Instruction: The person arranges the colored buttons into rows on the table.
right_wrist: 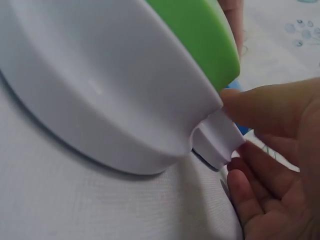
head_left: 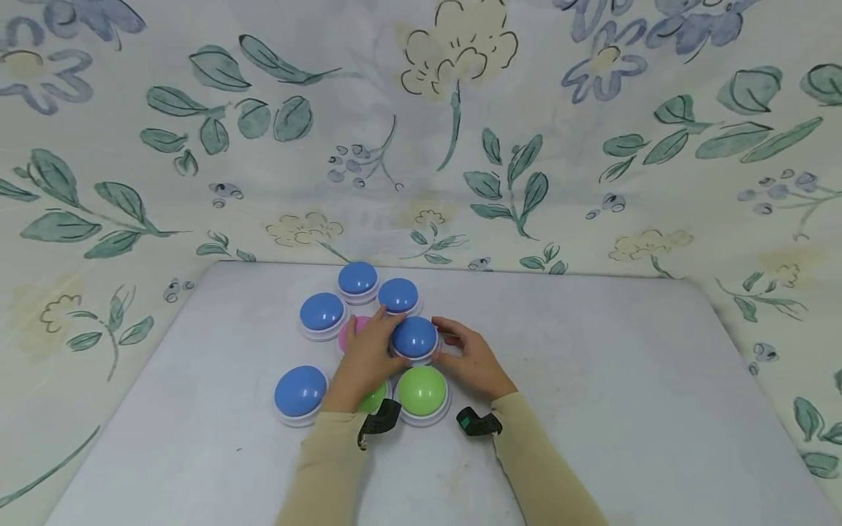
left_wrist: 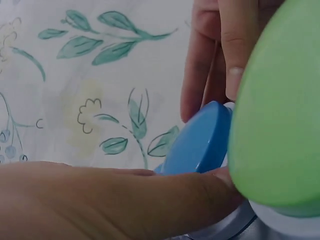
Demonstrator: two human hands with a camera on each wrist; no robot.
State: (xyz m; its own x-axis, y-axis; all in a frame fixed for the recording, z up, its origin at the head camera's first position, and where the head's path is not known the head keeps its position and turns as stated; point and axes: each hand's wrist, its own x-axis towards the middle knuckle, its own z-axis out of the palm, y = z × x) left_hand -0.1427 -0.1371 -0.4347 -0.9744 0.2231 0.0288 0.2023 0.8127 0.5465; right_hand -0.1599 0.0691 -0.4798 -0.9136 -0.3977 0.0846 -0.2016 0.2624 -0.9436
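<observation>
The middle blue button [head_left: 415,337], a dome on a white base, sits between two hands, just behind the front green button [head_left: 422,391]; whether it touches the table [head_left: 631,409] is unclear. The left hand [head_left: 365,354] grasps it from the left, thumb and fingers bent about its side. The right hand [head_left: 472,358] grips the opposite side, thumb and fingertips on the white base. Behind it is another blue button [head_left: 397,294]. Under the left hand, a pink button [head_left: 346,336] and a second green button [head_left: 373,399] are partly covered. Three more blue buttons [head_left: 300,391] lie farther left and back. Flowered cloth [head_left: 566,183] surrounds the table.
</observation>
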